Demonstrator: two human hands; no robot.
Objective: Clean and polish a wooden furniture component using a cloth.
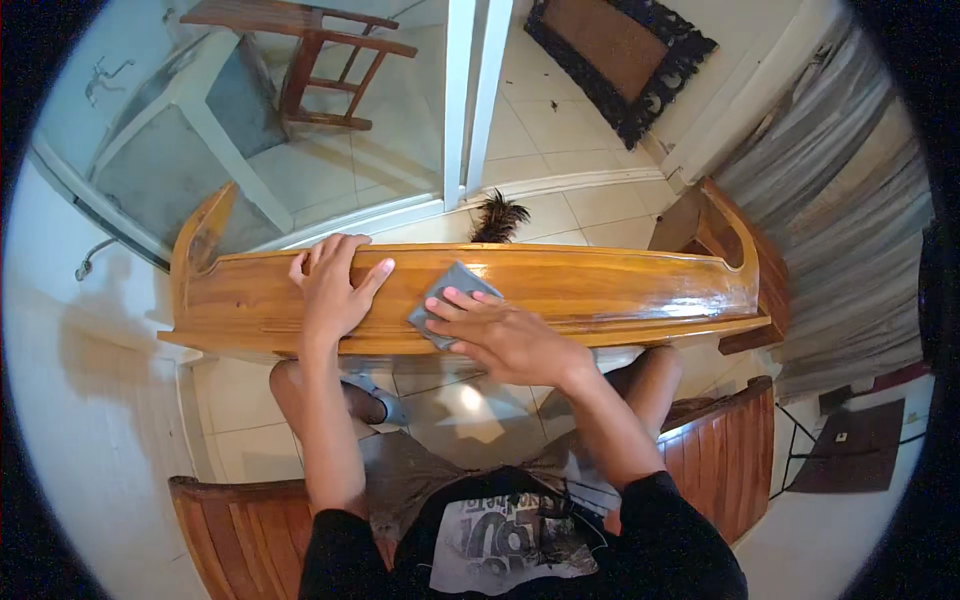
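A long, glossy varnished wooden piece of furniture (590, 285) with raised curved ends stretches across in front of me. Near its middle lies a folded grey cloth (462, 282), and my right hand (505, 330) presses it against the wood with the fingers laid over it. To the left, my left hand (338, 285) rests on the same wooden surface. Its fingers are spread toward the far edge and the thumb points right; nothing is in it.
Dark feathers, like a feather duster (498, 217), show behind the far edge. A slatted wooden bench (715, 460) is behind and under me. A glass sliding door (380, 120) stands at the far left, a dark-bordered mat (610, 60) beyond the doorway, and grey curtains (835, 220) at the right.
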